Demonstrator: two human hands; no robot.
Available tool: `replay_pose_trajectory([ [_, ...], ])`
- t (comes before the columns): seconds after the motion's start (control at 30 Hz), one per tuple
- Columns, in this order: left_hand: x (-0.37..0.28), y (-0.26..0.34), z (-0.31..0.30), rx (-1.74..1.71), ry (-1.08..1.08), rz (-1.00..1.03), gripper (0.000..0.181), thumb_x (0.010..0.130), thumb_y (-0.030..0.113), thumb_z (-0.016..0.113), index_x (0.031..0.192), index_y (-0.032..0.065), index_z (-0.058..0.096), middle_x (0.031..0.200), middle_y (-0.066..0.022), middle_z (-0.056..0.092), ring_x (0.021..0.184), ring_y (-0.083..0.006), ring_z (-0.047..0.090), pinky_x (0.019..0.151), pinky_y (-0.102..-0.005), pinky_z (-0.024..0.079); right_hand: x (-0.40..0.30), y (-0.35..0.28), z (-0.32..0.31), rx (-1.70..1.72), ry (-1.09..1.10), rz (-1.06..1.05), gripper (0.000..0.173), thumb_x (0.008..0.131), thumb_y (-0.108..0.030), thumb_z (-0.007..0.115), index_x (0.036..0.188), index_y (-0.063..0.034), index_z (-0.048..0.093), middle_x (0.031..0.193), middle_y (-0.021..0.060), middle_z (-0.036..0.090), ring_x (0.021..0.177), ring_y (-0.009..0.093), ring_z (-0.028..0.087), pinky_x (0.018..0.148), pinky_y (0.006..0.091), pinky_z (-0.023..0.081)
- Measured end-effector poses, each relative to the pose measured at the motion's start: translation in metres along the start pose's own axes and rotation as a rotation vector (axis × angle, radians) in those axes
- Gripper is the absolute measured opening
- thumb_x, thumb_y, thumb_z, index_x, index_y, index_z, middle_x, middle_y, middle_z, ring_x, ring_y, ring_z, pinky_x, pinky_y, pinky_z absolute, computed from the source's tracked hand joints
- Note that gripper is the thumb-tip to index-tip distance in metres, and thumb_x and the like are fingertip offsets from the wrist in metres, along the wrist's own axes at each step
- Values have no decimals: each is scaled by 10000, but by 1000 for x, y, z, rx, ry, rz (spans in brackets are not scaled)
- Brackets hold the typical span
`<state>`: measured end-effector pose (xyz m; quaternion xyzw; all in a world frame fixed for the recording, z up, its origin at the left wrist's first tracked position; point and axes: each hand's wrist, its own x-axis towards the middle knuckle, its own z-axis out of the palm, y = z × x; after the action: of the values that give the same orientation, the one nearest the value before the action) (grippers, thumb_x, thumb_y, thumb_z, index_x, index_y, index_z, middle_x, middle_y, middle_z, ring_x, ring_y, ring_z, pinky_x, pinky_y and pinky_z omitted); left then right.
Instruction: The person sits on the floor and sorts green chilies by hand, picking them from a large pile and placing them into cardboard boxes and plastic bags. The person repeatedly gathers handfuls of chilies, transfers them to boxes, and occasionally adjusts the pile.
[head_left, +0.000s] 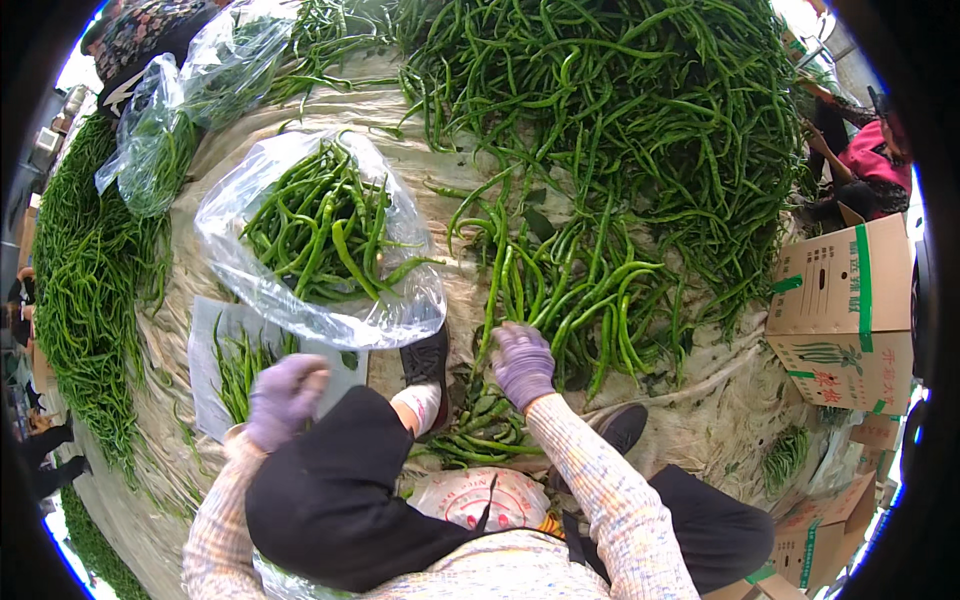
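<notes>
My left hand (287, 399), in a purple knit glove, is above my knee with its fingers curled; whether anything is in them is hidden. Close by, several long green chili peppers (240, 367) lie on a white sheet (202, 345). My right hand (523, 364), gloved the same way, is at the near edge of a loose spread of green chili peppers (570, 292). Its fingertips bend towards a long pepper, but I cannot tell whether they grip it. Between and beyond my hands, an open clear plastic bag (225, 202) holds a heap of green chili peppers (322, 225).
A large chili pepper mound (622, 97) rises ahead, and another pile (90, 300) runs along the left. Filled plastic bags (161, 150) stand far left beside a person (150, 37). Cardboard boxes (840, 285) and another person (862, 150) are at right. Cloth (712, 420) covers the ground.
</notes>
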<state>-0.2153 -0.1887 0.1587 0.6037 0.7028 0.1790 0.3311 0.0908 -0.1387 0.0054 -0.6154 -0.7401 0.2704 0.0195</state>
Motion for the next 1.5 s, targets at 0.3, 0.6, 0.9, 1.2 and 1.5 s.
replay_pose_trajectory([
  [0.3,94,-8,147,19,-562,378,206,794,192,596,963,75,580,858,-133,590,784,-321,575,681,-382,468,30,64,-30,-398,-209,156,445,802,-215,512,1240,-286,473,1460,128,83,1347,310,19,1072,474,-20],
  [0.6,114,-4,173,-159,-512,171,232,796,193,592,986,60,594,849,-150,612,800,-316,593,702,-359,473,93,8,5,-571,-265,-307,311,793,-108,498,1102,-125,531,1289,75,426,1167,235,397,947,374,353],
  [0.9,155,17,105,-1038,-260,-197,216,856,133,542,1003,-19,587,798,-85,609,646,-103,574,594,-224,486,101,28,-115,693,495,-166,93,849,-97,553,935,-69,576,884,49,627,719,157,595,641,257,484],
  [1.2,173,24,127,-1405,-368,-269,289,895,198,503,1070,-31,529,855,-111,603,674,-161,598,599,-274,501,50,52,-164,1651,332,319,215,866,-244,560,975,-59,551,820,64,615,600,108,557,514,222,457],
  [1.5,137,86,173,-1157,-785,-218,485,846,320,580,1238,82,422,875,-50,591,644,-105,552,545,-211,443,41,-7,-85,878,164,84,227,846,-264,583,976,-79,596,817,59,643,604,111,582,535,235,482],
])
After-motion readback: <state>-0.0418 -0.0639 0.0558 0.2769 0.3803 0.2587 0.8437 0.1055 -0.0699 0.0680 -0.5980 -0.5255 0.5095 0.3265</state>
